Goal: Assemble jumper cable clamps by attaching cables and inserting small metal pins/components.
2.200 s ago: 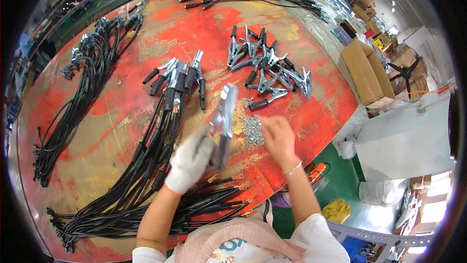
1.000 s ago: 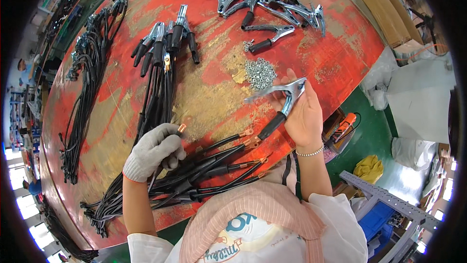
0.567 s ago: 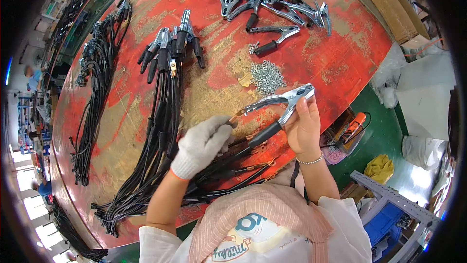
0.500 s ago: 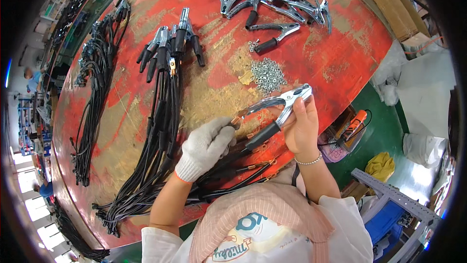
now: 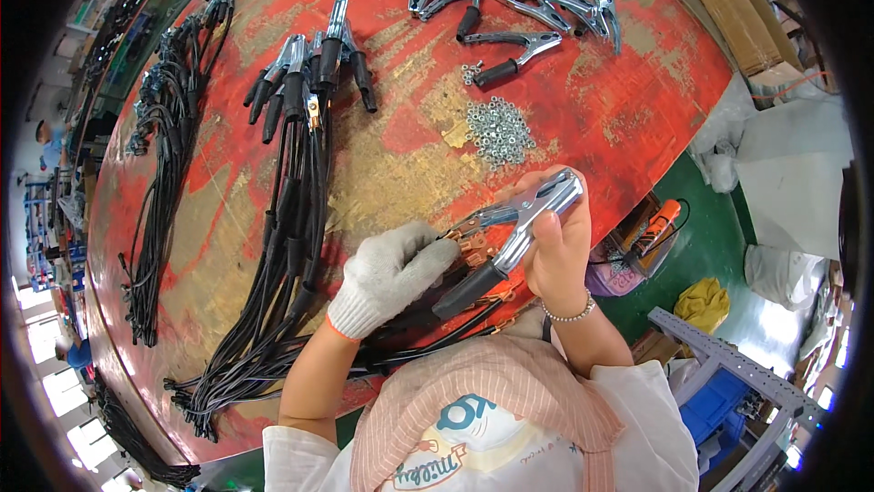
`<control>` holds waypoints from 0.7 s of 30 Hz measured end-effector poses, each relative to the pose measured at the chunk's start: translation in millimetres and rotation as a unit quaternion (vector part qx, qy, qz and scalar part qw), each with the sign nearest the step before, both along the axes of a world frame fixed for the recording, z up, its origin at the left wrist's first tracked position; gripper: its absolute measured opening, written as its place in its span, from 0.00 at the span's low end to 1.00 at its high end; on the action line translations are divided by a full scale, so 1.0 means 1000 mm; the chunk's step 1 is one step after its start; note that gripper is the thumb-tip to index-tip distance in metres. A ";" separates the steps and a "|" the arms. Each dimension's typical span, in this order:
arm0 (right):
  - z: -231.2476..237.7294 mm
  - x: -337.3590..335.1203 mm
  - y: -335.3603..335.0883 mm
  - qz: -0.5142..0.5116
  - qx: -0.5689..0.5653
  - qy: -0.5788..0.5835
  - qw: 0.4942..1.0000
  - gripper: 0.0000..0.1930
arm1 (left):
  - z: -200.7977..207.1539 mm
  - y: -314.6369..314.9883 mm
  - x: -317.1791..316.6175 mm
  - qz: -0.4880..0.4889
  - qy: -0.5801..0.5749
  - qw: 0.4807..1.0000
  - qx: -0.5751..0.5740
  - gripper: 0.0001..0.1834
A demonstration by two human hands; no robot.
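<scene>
A metal clamp [image 5: 537, 210] with black grips sits in the bare right hand [image 5: 562, 260], just on the person's side of the pile of nuts [image 5: 500, 131]. The right hand's thumb lies along the clamp and the fingers curl behind it. The gloved left hand [image 5: 396, 273], nearer the person than the pile and to its left, is closed in a pinch by the clamp's farther handle. A coppery tip shows at the fingertips, probably a cable end; whether it touches the clamp is unclear.

Work looks partway along. Left of the pile, a group of clamps [image 5: 293, 82] lies at the head of a bundle of black cables [image 5: 296, 210], and these seem joined to it; one shows a copper fitting. Beyond the pile, loose clamps [image 5: 539, 11] lie heaped with no cables visible on them, so they look undone. The held clamp does not appear fastened to a cable. Nearer the person than the pile, copper ends [image 5: 473, 244] of other cables lie bare on the tabletop [image 5: 391, 151].

The shirt [image 5: 651, 410], nearer the person than the pile, carries large blue lettering and a smaller red-outlined print. No writing can be made out on the clamps or nuts.
</scene>
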State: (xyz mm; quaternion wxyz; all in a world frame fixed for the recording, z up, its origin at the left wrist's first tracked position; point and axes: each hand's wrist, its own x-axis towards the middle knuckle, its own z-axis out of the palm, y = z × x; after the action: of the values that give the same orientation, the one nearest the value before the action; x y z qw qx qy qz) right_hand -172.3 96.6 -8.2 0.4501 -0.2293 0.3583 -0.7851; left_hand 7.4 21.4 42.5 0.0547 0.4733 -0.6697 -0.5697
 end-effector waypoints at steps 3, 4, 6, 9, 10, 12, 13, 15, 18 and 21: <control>0.001 -0.001 0.001 0.001 0.008 0.000 1.000 0.28 | 0.000 0.000 0.000 -0.001 0.004 1.000 0.004 0.15; 0.003 -0.001 0.002 0.003 0.009 -0.002 1.000 0.29 | 0.002 -0.001 0.000 -0.009 -0.012 1.000 0.003 0.16; 0.009 0.000 0.002 0.009 0.010 -0.007 1.000 0.29 | 0.007 -0.002 -0.001 -0.025 -0.045 0.999 0.000 0.18; 0.006 0.000 0.001 -0.006 0.015 0.015 1.000 0.29 | 0.007 -0.001 -0.001 -0.022 -0.041 0.999 -0.015 0.18; 0.008 0.000 0.001 -0.009 0.014 0.016 1.000 0.29 | 0.007 -0.001 -0.001 -0.019 -0.043 0.999 -0.014 0.18; 0.015 0.002 0.001 -0.014 0.011 0.019 1.000 0.29 | 0.007 0.000 -0.002 -0.014 -0.046 0.999 -0.013 0.17; 0.015 0.002 0.001 -0.008 0.009 0.020 1.000 0.29 | 0.006 0.000 -0.002 -0.022 -0.042 0.998 -0.037 0.16; 0.016 0.001 0.002 0.004 0.004 0.024 1.000 0.29 | 0.003 0.001 -0.001 -0.039 -0.034 0.995 -0.084 0.15; 0.012 -0.001 0.002 0.016 0.013 0.048 0.999 0.29 | -0.006 0.004 -0.003 -0.014 0.051 0.990 -0.133 0.15; 0.011 -0.007 -0.005 0.020 0.021 0.052 0.998 0.27 | 0.001 -0.006 -0.007 -0.082 0.034 0.983 -0.161 0.14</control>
State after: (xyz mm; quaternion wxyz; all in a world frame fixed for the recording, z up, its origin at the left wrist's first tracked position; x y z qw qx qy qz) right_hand -179.3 91.5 2.3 0.4513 -0.2679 0.3930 -0.7551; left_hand 0.4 15.0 43.8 0.1060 0.3817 -0.7873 -0.4724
